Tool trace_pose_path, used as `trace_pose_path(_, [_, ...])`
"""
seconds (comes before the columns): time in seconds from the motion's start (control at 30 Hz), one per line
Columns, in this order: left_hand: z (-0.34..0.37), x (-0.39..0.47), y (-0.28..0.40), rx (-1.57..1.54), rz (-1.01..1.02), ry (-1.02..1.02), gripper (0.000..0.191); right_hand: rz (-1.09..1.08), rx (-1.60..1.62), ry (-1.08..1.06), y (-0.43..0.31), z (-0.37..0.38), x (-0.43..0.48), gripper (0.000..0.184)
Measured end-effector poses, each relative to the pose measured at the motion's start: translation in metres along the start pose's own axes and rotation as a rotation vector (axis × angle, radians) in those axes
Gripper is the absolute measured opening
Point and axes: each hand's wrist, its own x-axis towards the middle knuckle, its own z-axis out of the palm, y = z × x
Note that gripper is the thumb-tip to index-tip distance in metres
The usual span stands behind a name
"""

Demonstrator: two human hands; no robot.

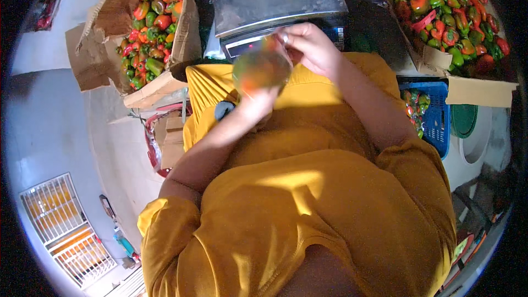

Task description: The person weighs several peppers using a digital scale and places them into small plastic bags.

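A clear plastic bag of red and green peppers (262, 68), blurred by motion, is held up over my lap, just this side of the scale. My left hand (260, 103) grips its near, full end. At the other end, my right hand (311, 47), with a ring on one finger, pinches the bag's gathered top; its fingertips partly hide the grip. Beyond both hands stands a digital weighing scale (280, 2) with a flat metal platform. The bag and my right hand cover part of its lit display.
To the left, an open cardboard box (181, 41) holds many small peppers. Another cardboard box (437, 66) of peppers stands at the right, above a blue plastic basket (439, 119) containing bagged peppers. A red-rimmed container (150, 144) with cardboard inside sits lower left.
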Motion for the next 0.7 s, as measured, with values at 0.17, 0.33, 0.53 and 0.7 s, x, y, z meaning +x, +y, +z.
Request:
trace_pose_path(0.17, [-0.068,0.013,-0.031,0.664,0.415,0.132,0.014,-0.21,-0.932,-0.344,-0.006,-0.014,0.01,0.015])
trace_pose_path(0.33, [-0.112,0.026,0.001,0.696,0.591,0.246,0.006,-0.239,-1.051,-0.186,-0.005,-0.018,0.013,0.011])
trace_pose_path(0.53, [-0.114,0.041,0.036,0.75,0.613,0.293,0.005,-0.467,-1.35,-0.024,-0.006,-0.019,0.013,0.012])
trace_pose_path(0.7, [-0.101,0.063,0.031,0.689,0.554,0.419,0.007,-0.562,-1.439,0.002,-0.005,-0.008,0.011,0.011])
